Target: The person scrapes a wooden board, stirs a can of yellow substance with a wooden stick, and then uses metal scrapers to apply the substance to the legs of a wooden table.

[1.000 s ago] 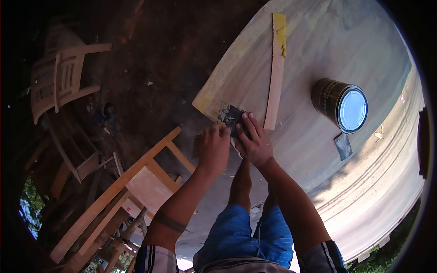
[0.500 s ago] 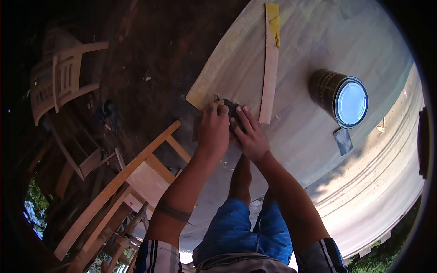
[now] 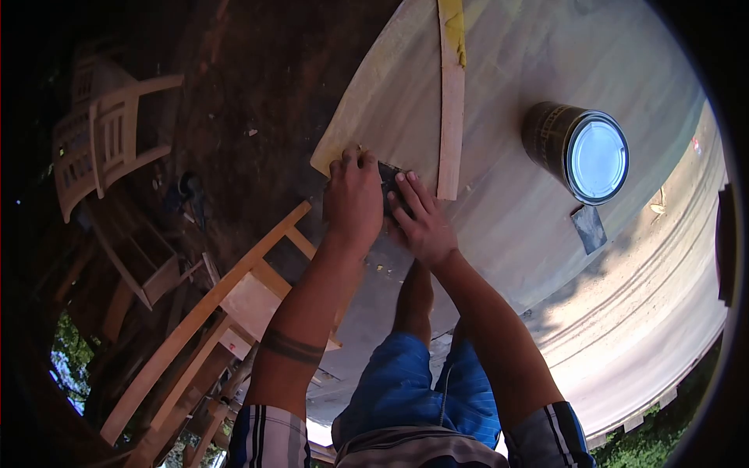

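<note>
My left hand [image 3: 355,196] is at the near left corner of the pale tabletop [image 3: 515,156], its fingers curled down. What it grips is hidden under the fingers. A dark flat piece [image 3: 388,176] shows between my hands. My right hand [image 3: 425,222] has its fingertips on that piece, with the thumb tucked below. Just right of my hands lies a thin wooden strip [image 3: 450,132], with yellow paste [image 3: 452,31] smeared on its far part.
A dark can [image 3: 550,136] with a shiny lid stands to the right, and a small grey flat piece [image 3: 589,228] lies beside it. Wooden chair frames [image 3: 117,140] stand on the dark floor at the left, another frame [image 3: 203,312] nearer my left arm.
Both hands have shifted slightly left and away from me in the view, still at the corner. The strip, can and tabletop also sit slightly higher and further left.
</note>
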### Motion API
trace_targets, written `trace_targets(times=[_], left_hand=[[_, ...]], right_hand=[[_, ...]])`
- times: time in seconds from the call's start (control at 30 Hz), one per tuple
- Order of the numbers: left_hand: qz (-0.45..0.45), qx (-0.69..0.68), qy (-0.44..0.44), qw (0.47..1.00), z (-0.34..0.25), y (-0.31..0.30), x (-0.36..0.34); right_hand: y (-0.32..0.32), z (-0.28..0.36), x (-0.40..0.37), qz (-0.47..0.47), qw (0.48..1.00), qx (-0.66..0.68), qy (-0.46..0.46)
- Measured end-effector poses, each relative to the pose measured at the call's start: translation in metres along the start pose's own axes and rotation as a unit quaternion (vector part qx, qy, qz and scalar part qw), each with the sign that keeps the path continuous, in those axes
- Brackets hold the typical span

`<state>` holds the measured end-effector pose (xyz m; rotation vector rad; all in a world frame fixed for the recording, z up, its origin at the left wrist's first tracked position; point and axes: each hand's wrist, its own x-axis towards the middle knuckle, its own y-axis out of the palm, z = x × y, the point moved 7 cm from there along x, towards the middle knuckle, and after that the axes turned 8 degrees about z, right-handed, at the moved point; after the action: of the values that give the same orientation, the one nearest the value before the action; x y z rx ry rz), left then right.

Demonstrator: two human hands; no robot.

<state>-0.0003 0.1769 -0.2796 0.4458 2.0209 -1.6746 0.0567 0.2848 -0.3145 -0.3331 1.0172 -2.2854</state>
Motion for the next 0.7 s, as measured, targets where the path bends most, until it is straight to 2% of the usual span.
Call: trace_targets(times=[0.1, 0.2, 0.3, 0.4, 0.5, 0.57, 0.7], left_hand=[[0.051, 0.02, -0.017, 0.998, -0.003, 0.014, -0.024], [-0.006, 0.012, -0.001, 1.0, -0.005, 0.004, -0.015], [0.008, 0.007, -0.012, 1.0, -0.002, -0.002, -0.005], [0.015, 0.019, 0.022, 0.999, -0.009, 0.019, -0.036], [-0.026, -0.01, 0.024, 0.999, -0.007, 0.002, -0.014], [-0.002, -0.009, 0.02, 1.0, -0.006, 0.005, -0.014], [0.008, 0.05, 0.025, 0.998, -0.011, 0.013, -0.03]], right_hand=[[-0.001, -0.002, 0.002, -0.001, 1.0, 0.01, 0.002], [-0.001, -0.001, 0.002, -0.005, 1.0, 0.008, 0.004], [-0.001, 0.0, 0.001, -0.003, 1.0, 0.009, 0.002], [-0.002, 0.0, 0.002, 0.001, 1.0, 0.005, 0.007], [-0.001, 0.0, 0.001, -0.006, 1.0, 0.002, 0.004], [0.002, 0.002, -0.003, 0.004, 1.0, 0.002, 0.006], [-0.002, 0.002, 0.003, 0.011, 1.0, -0.005, 0.005]])
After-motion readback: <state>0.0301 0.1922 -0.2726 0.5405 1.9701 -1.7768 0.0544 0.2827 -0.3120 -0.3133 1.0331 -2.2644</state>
